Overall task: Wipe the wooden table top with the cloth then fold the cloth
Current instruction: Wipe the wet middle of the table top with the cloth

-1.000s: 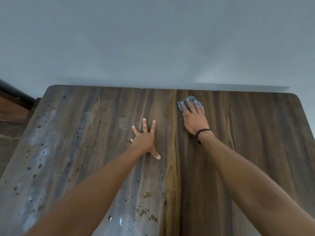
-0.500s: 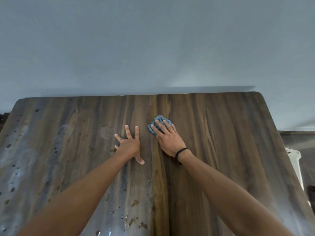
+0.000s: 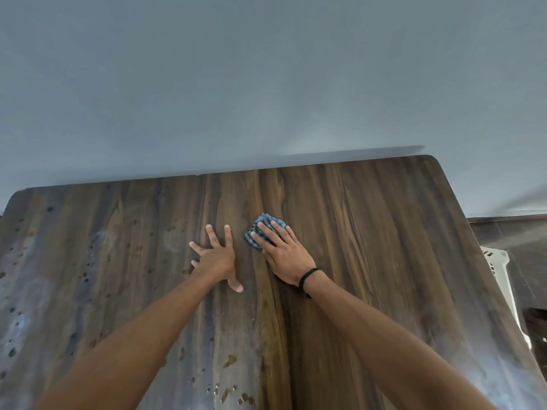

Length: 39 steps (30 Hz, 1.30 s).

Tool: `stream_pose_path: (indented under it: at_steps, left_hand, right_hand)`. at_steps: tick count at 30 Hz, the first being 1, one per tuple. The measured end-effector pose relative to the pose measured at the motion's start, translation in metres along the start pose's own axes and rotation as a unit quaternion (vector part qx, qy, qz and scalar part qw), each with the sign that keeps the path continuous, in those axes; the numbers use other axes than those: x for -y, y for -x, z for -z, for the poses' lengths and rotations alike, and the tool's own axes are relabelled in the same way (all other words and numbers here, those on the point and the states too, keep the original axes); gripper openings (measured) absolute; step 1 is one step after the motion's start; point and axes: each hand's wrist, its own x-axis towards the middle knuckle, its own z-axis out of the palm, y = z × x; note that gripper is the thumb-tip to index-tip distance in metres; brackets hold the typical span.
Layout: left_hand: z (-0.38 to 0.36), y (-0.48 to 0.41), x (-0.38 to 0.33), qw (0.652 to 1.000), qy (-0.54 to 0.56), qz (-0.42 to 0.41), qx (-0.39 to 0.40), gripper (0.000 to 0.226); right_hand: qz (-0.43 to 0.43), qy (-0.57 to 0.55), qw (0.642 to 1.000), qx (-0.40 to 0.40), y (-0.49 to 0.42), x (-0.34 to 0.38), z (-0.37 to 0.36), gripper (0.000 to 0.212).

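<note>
1 flat right hand (image 3: 285,253) presses 1 blue cloth (image 3: 260,229) on 1 wooden table (image 3: 384,232); left hand (image 3: 217,258) lies splayed.

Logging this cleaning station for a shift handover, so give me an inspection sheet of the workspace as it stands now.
Surface: brown wood-grain table top; droplets and pale smears on its left and near part; the right part looks dry.
Job's things: small bunched blue cloth, lying on the table under the right fingers, not neatly folded.
Clutter: nothing seen.
Grips: left hand flat on the wood, fingers spread, holding nothing; right hand presses the cloth with straight fingers, black wristband on its wrist.
Cables: nothing seen.
Surroundings: plain grey-blue wall behind the table; white plastic object past the right edge, on a dark floor.
</note>
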Motion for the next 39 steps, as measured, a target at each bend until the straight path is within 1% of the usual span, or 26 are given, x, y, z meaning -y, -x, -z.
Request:
stream_pose_path:
  at_steps: [5, 7, 10, 11, 12, 13, 15, 16, 17, 18, 20, 22, 23, 24, 26, 29, 30, 31, 33, 34, 35, 36, 39]
  left_hand:
    - [0.002, 0.005, 0.001, 1.000, 0.005, -0.005, -0.004, 0.161]
    - [0.002, 0.008, 0.001, 1.000, 0.008, -0.014, -0.008, 0.160]
    - [0.002, 0.010, 0.003, 1.000, 0.006, -0.018, -0.015, 0.159]
    - [0.001, 0.011, 0.004, 1.000, 0.005, -0.020, -0.017, 0.159]
    - [0.000, 0.010, 0.005, 0.999, 0.006, -0.025, -0.018, 0.159]
    - [-0.001, 0.010, 0.005, 0.999, 0.007, -0.033, -0.020, 0.159]
    - [-0.001, 0.009, 0.009, 0.998, 0.005, -0.050, -0.027, 0.159]
    - [-0.001, 0.009, 0.013, 0.998, 0.002, -0.054, -0.030, 0.159]
    - [0.000, 0.009, 0.017, 0.998, -0.003, -0.059, -0.033, 0.159]
    - [0.001, 0.008, 0.022, 0.997, -0.009, -0.069, -0.037, 0.158]
    - [0.001, 0.005, 0.033, 0.994, -0.026, -0.097, -0.049, 0.157]
    - [0.001, 0.005, 0.038, 0.991, -0.037, -0.113, -0.058, 0.156]
    - [0.001, 0.006, 0.037, 0.991, -0.039, -0.114, -0.062, 0.156]
    - [0.002, 0.007, 0.036, 0.991, -0.038, -0.113, -0.064, 0.155]
    - [0.002, 0.008, 0.036, 0.991, -0.029, -0.109, -0.066, 0.155]
    - [0.000, 0.010, 0.041, 0.991, -0.014, -0.111, -0.072, 0.154]
    - [0.000, 0.008, 0.041, 0.991, -0.012, -0.115, -0.072, 0.153]
    - [-0.001, 0.007, 0.041, 0.990, -0.009, -0.118, -0.073, 0.153]
    - [-0.002, 0.004, 0.041, 0.989, -0.004, -0.121, -0.080, 0.154]
    - [-0.002, 0.002, 0.041, 0.989, -0.001, -0.120, -0.084, 0.155]
    - [-0.003, 0.001, 0.041, 0.989, 0.003, -0.119, -0.085, 0.155]
    - [-0.003, 0.000, 0.041, 0.989, 0.006, -0.117, -0.087, 0.157]
    - [-0.009, 0.000, 0.044, 0.989, 0.017, -0.111, -0.098, 0.161]
  right_hand:
    - [-0.001, -0.009, 1.000, 0.008, 0.001, 0.001, -0.001, 0.055]
    - [0.034, -0.006, 0.999, 0.013, 0.002, -0.004, 0.000, 0.055]
    - [0.117, 0.027, 0.993, 0.014, -0.011, -0.024, 0.014, 0.055]
    - [0.114, 0.037, 0.993, 0.005, -0.022, -0.031, 0.020, 0.055]
    - [0.079, 0.037, 0.996, -0.010, -0.035, -0.035, 0.026, 0.054]
    - [0.017, 0.020, 0.999, -0.025, -0.049, -0.037, 0.033, 0.054]
    - [-0.113, -0.039, 0.991, -0.054, -0.069, -0.030, 0.038, 0.053]
    - [-0.137, -0.053, 0.987, -0.063, -0.072, -0.022, 0.036, 0.053]
    - [-0.126, -0.047, 0.989, -0.064, -0.070, -0.014, 0.031, 0.053]
    - [-0.086, -0.031, 0.994, -0.054, -0.063, -0.009, 0.024, 0.054]
    - [0.019, 0.001, 1.000, -0.017, -0.050, -0.014, 0.020, 0.053]
    - [0.078, 0.033, 0.996, 0.004, -0.058, -0.033, 0.027, 0.053]
    - [0.079, 0.050, 0.996, 0.001, -0.070, -0.041, 0.030, 0.054]
    - [0.061, 0.057, 0.996, -0.011, -0.085, -0.048, 0.034, 0.054]
    - [-0.020, 0.022, 0.999, -0.033, -0.121, -0.052, 0.047, 0.055]
    - [-0.125, -0.058, 0.989, -0.050, -0.153, -0.040, 0.052, 0.055]
    - [-0.130, -0.061, 0.988, -0.055, -0.151, -0.032, 0.048, 0.055]
    - [-0.107, -0.050, 0.991, -0.057, -0.145, -0.025, 0.042, 0.054]
    - [-0.018, -0.018, 0.998, -0.049, -0.125, -0.020, 0.031, 0.054]
    - [0.012, -0.007, 0.999, -0.037, -0.120, -0.023, 0.032, 0.054]
    - [0.023, -0.001, 0.999, -0.033, -0.124, -0.030, 0.035, 0.054]
    - [0.012, 0.005, 0.999, -0.036, -0.134, -0.037, 0.039, 0.054]
    - [-0.078, -0.022, 0.995, -0.053, -0.171, -0.045, 0.049, 0.054]
